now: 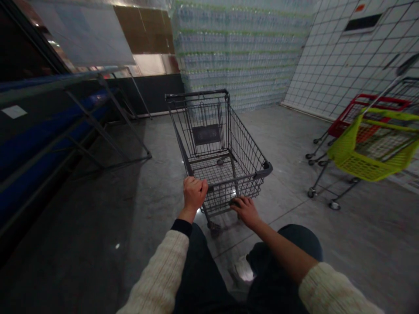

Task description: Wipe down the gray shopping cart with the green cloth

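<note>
A dark wire shopping cart (247,135) stands in front of me, its near end toward my knees. Its basket holds nothing that I can see, and a dark panel (206,134) hangs on the wire at the far end. My left hand (194,192) is closed around the cart's near left top corner. Lower down, at the wire of the near end, my right hand (245,210) has its fingers curled over a small dark object (235,202). What that object is, I cannot make out.
Red and yellow-green basket carts (369,159) stand on the right. Wrapped stacks of bottles (238,56) line the back. A metal-legged folding table (114,104) and blue-covered shelving (29,139) run along the left. The grey floor (157,196) is smooth.
</note>
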Action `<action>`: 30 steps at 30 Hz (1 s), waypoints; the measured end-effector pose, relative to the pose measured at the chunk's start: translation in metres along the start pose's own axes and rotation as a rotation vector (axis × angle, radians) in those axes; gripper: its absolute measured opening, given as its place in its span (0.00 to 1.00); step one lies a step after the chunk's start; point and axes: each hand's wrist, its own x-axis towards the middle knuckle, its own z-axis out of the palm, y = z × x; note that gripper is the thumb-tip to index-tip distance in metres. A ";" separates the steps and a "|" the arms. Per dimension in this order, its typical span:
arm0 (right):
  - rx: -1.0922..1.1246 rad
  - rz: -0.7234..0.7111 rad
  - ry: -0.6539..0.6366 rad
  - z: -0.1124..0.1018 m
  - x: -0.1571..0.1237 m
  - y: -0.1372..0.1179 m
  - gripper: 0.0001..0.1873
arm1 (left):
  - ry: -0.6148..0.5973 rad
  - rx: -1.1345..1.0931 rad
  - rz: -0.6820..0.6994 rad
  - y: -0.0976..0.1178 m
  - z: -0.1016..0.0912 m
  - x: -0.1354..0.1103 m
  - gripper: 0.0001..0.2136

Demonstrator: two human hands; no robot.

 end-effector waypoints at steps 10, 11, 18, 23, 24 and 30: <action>0.180 -0.518 -0.032 0.027 0.064 -0.063 0.10 | -0.037 -0.006 0.005 0.012 0.001 0.003 0.19; 0.171 -0.501 -0.044 0.027 0.054 -0.050 0.09 | -0.038 -0.009 0.006 0.012 0.000 0.003 0.19; 0.056 -0.382 -0.103 0.011 0.014 -0.018 0.08 | -0.008 -0.003 0.000 0.011 0.003 0.002 0.20; 0.010 -0.659 -0.067 0.012 0.052 -0.037 0.12 | 0.005 0.032 0.051 0.011 0.002 0.002 0.19; -0.012 -0.664 -0.079 0.011 0.051 -0.026 0.12 | 0.000 0.029 0.056 0.011 0.001 0.002 0.19; -0.207 -0.303 -0.209 -0.020 -0.010 0.072 0.10 | 0.025 -0.010 0.028 0.005 0.004 0.001 0.20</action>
